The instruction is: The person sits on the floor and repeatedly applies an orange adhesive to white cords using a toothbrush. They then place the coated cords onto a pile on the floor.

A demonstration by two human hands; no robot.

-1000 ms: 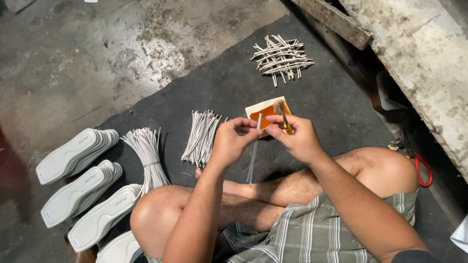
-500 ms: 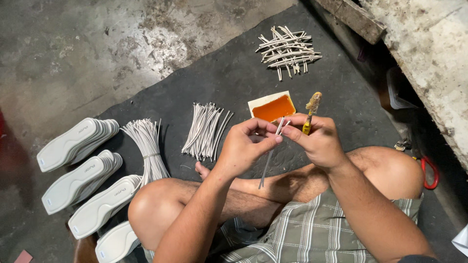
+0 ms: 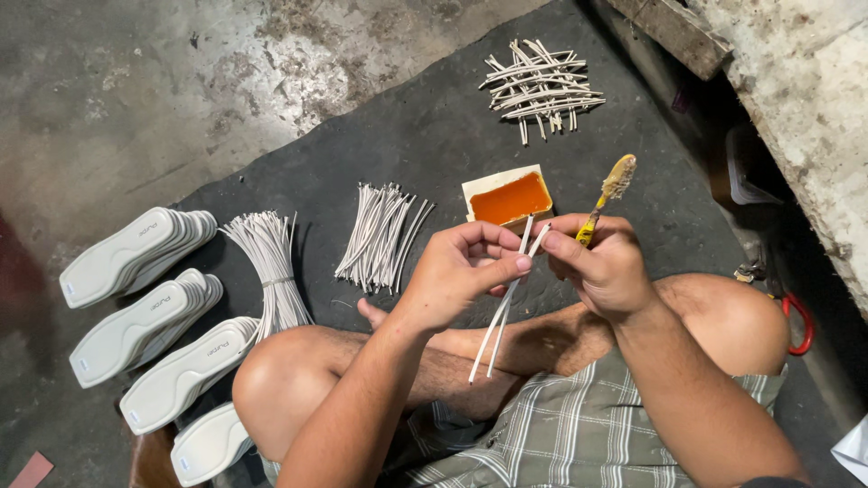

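My left hand [image 3: 466, 271] pinches two thin white strips [image 3: 500, 307] that hang down over my crossed legs. My right hand [image 3: 604, 262] touches the upper ends of those strips and also grips a small yellow-handled brush [image 3: 608, 192] with glue-caked bristles pointing up. Just beyond my hands sits a small open box of orange glue [image 3: 509, 198] on a dark mat [image 3: 425, 136]. A loose pile of white strips [image 3: 380, 233] lies left of the box. A criss-crossed stack of strips [image 3: 541, 87] rests at the far end of the mat.
A tied bundle of white strips [image 3: 269, 262] lies left of the loose pile. Stacks of white shoe insoles [image 3: 145, 298] line the mat's left edge. A rough concrete ledge [image 3: 796, 108] runs along the right. A red loop [image 3: 799, 318] sits by my right knee.
My right hand has lifted the brush away from the glue box and turned its bristles up. Both hands have drawn the two strips closer to me.
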